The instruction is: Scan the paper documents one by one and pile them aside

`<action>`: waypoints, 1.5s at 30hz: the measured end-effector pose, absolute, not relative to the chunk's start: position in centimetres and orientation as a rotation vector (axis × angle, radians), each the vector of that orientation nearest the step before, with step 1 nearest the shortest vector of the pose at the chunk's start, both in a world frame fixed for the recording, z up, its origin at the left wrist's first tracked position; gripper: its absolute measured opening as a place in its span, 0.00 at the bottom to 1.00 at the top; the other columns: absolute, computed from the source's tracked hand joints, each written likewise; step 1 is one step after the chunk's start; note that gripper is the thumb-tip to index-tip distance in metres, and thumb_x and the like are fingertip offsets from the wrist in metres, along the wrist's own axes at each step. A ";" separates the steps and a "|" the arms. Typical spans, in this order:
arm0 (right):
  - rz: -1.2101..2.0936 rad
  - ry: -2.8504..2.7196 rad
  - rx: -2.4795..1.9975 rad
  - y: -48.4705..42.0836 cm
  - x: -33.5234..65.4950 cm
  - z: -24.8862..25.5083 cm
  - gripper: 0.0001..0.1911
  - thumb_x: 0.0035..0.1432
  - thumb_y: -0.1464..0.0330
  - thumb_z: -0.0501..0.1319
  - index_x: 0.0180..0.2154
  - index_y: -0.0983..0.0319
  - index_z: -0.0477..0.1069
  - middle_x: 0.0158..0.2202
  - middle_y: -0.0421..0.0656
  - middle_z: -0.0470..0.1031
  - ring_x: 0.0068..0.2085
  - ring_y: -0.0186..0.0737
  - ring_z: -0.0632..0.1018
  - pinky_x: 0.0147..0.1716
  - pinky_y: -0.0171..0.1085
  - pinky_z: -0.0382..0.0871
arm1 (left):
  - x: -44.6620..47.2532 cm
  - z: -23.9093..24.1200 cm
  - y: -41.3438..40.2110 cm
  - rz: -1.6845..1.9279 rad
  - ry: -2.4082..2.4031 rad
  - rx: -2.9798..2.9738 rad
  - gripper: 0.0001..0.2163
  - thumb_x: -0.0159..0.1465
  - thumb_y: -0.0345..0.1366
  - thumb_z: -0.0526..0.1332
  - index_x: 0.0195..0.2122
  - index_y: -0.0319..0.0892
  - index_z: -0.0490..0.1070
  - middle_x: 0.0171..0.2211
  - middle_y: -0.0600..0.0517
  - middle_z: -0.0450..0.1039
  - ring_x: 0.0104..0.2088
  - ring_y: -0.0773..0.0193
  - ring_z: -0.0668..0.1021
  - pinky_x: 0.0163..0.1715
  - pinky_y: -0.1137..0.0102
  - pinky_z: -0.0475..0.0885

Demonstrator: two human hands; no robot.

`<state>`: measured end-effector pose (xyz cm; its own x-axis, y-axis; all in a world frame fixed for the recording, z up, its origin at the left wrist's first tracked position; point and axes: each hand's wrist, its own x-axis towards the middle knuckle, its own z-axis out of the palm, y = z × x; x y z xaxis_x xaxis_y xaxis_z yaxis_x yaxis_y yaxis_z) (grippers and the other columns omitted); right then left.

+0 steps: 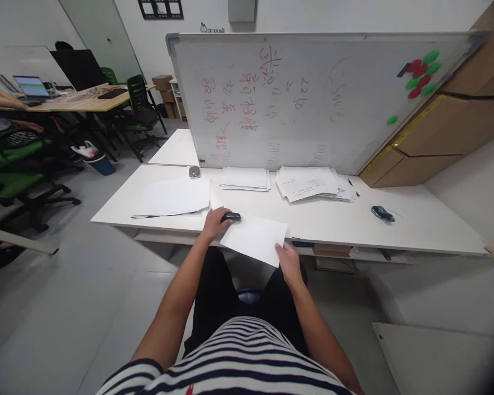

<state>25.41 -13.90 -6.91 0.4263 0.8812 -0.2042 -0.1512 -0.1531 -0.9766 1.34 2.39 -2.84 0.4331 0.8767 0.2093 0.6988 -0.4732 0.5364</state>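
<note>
My left hand (216, 224) is closed around a small black stapler (231, 216) at the front part of the white desk. The stapler's nose meets the upper left corner of a white paper sheet (255, 238); whether its jaws are pressed together I cannot tell. At the sheet's right edge, my right hand (288, 260) pinches it between thumb and fingers. The sheet lies partly on the desk and juts over the front edge above my lap. Whether it is one sheet or several is not clear.
Paper piles lie on the desk (247, 206): left (173, 195), middle (245, 178) and right (308, 181). A dark stapler-like object (382, 214) sits farther right. Behind stands a whiteboard (333, 109), with cardboard boxes (448, 131) beside it. Another person's arm (4, 97) shows far left.
</note>
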 end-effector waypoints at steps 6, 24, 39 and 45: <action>1.135 -0.721 -1.380 -13.8 25.5 -7.3 0.27 0.47 0.50 0.65 0.43 0.62 0.74 0.41 0.47 0.80 0.40 0.49 0.80 0.42 0.45 0.72 | 1.8 -0.7 2.0 0.441 1.428 2.251 0.19 0.62 0.53 0.53 0.46 0.48 0.71 0.50 0.49 0.72 0.52 0.52 0.71 0.61 0.50 0.49; 1.180 -0.661 -1.381 -15.7 24.4 -8.6 0.22 0.48 0.54 0.67 0.41 0.62 0.74 0.41 0.48 0.80 0.39 0.48 0.80 0.41 0.44 0.72 | 9.8 -3.6 5.7 0.641 1.873 2.287 0.15 0.62 0.39 0.55 0.50 0.42 0.66 0.66 0.40 0.49 0.68 0.43 0.40 0.59 0.36 0.35; 0.864 -0.776 -1.584 -16.5 26.9 -6.0 0.22 0.51 0.53 0.61 0.38 0.64 0.75 0.36 0.47 0.80 0.40 0.50 0.77 0.41 0.44 0.69 | 2.0 -4.2 4.3 0.883 1.423 2.378 0.15 0.66 0.47 0.50 0.37 0.47 0.73 0.44 0.48 0.74 0.53 0.53 0.70 0.55 0.56 0.61; 0.593 -0.800 -1.684 -18.0 30.0 -2.5 0.19 0.54 0.54 0.60 0.37 0.62 0.75 0.35 0.43 0.79 0.37 0.44 0.76 0.38 0.39 0.67 | 2.1 -5.7 4.5 0.997 1.674 2.267 0.19 0.68 0.46 0.45 0.36 0.43 0.72 0.51 0.42 0.67 0.57 0.52 0.65 0.55 0.53 0.61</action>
<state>29.95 -18.05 -2.45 0.6435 0.7652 0.0199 0.2036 -0.1461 -0.9681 2.09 4.53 -5.72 0.1555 0.8951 0.4178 0.7940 -0.3649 0.4863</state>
